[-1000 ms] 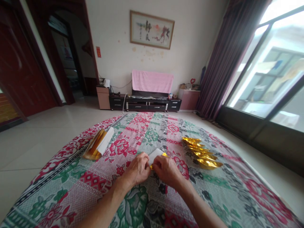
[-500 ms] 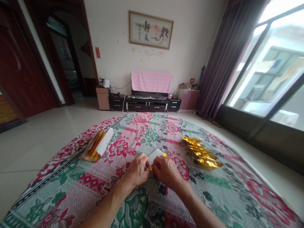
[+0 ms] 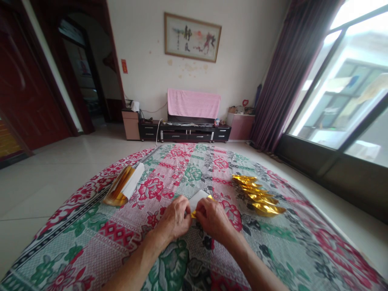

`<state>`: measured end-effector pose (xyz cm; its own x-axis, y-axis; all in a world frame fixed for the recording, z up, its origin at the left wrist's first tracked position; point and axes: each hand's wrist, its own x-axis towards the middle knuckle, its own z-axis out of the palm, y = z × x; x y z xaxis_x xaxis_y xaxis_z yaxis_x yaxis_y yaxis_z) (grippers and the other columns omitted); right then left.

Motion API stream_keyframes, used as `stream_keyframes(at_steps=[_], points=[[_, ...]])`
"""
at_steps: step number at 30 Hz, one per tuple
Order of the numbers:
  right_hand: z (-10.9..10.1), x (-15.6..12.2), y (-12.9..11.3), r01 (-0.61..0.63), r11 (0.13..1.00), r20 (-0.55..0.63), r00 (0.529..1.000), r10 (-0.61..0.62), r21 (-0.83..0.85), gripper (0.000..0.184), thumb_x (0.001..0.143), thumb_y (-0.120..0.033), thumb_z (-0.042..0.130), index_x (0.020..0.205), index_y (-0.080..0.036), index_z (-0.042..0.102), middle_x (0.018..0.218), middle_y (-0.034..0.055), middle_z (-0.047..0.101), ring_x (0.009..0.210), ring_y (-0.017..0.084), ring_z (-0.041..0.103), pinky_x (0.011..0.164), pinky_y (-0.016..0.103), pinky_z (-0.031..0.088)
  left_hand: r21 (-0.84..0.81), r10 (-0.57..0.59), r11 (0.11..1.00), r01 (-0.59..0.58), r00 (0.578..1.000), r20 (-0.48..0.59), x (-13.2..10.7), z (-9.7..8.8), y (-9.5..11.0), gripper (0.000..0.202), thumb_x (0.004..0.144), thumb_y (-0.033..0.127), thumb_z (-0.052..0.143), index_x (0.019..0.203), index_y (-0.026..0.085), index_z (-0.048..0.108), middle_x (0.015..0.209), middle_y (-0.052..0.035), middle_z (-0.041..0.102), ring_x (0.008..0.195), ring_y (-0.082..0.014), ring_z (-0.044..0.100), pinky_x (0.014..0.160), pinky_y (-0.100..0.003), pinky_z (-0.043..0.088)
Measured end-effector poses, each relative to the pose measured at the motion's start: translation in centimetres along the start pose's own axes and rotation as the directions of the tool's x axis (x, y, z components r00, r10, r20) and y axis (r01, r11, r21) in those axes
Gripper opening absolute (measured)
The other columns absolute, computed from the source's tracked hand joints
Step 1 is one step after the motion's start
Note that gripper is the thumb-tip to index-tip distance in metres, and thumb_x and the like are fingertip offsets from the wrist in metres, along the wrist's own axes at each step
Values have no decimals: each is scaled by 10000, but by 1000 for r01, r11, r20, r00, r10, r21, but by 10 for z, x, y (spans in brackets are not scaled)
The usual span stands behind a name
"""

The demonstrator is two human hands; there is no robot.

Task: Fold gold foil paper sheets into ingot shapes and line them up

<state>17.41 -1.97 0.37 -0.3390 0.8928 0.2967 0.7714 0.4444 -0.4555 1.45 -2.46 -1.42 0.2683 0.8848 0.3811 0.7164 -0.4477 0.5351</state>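
Note:
Between my hands, over the flowered cloth, is a sheet of gold foil paper (image 3: 199, 199), its white back up and gold showing at the folded edges. My left hand (image 3: 177, 217) is closed on its left side, fingers curled. Thumb and fingers of my right hand (image 3: 212, 215) pinch the near right edge. My palms and hands hide part of the sheet. To the right, several folded gold paper ingots (image 3: 268, 209) lie in a row. On the left rests a bent stack of gold and white paper sheets (image 3: 121, 186).
A flowered cloth (image 3: 169, 264) covers the round surface before me. Beyond it stand a low black cabinet (image 3: 187, 135) and a television under a pink cloth (image 3: 194, 104). A purple curtain (image 3: 287, 76) and a large window are at right.
My right fingers have shifted slightly at the near edge of the paper, showing a little more gold. My left hand stays nearly still.

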Motion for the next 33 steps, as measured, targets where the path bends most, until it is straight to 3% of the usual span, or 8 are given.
stream_keyframes(at_steps=[16,25,33], points=[[-2,-4,6,49,997,-4,999,-49,61,112,739,-124,525,649,-155,583,746,22,514,695,110,492,613,194,334,-26,0,1000,1,1000,19,1,-1,-2,146,672,40,462,670,185,483,787,-26,522,804,-154,526,761,-272,434],[0,-5,0,-11,999,-34,999,12,34,105,731,-146,522,642,-156,577,777,28,529,668,100,509,595,192,332,-31,-9,999,9,1000,15,2,-3,-1,148,660,40,464,666,181,507,806,-29,539,800,-151,533,746,-262,434],[0,-3,0,-2,1000,-26,1000,2,12,137,743,-147,502,629,-153,577,756,33,529,670,104,510,581,191,324,-133,23,991,-10,995,93,4,-10,-12,238,645,16,437,731,168,599,858,-35,591,837,-139,553,783,-246,434]])
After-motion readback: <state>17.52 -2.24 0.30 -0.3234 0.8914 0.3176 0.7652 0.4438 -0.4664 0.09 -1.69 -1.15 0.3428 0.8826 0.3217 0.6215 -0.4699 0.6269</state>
